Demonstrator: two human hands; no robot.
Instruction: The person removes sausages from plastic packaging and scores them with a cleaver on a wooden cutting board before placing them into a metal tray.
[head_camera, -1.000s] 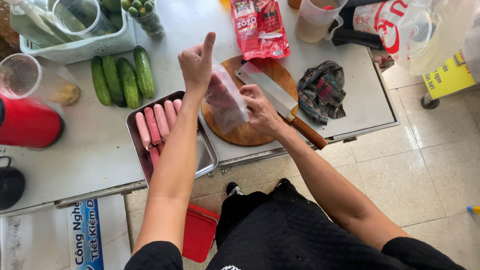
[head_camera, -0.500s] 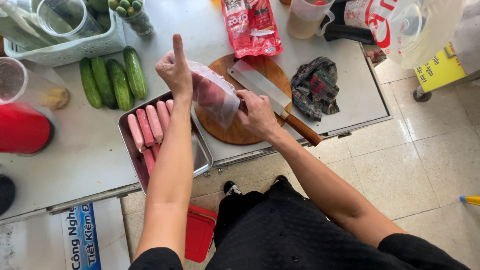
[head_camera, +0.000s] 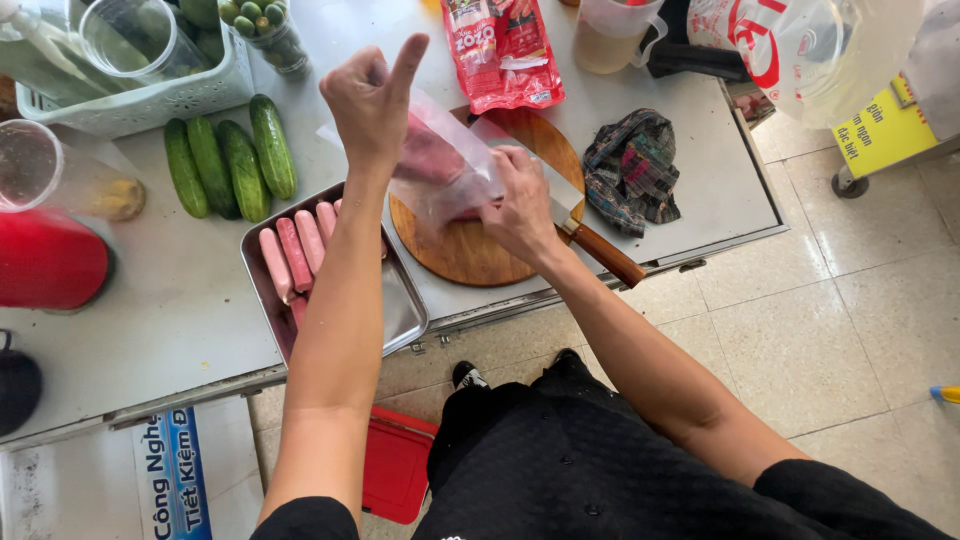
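My left hand (head_camera: 368, 100) pinches the top of a clear plastic bag (head_camera: 440, 165) holding pink sausages, index finger raised. My right hand (head_camera: 518, 205) grips the bag's lower end above a round wooden cutting board (head_camera: 470, 255). A cleaver with a wooden handle (head_camera: 600, 250) lies on the board under my right wrist. Left of the board, a metal tray (head_camera: 400, 310) holds several pink sausages (head_camera: 292, 250) laid side by side; my left forearm crosses over it.
Several cucumbers (head_camera: 230, 160) lie beside the tray. A red sausage packet (head_camera: 500, 50), a dark cloth (head_camera: 632, 170), a plastic jug (head_camera: 610, 35), a basket of cups (head_camera: 130, 60) and a red container (head_camera: 45, 262) stand around. The table edge runs near my body; a red bin (head_camera: 395, 465) sits below.
Both hands have carried the bag a little right, over the cutting board. My left index finger now points up instead of the thumb.
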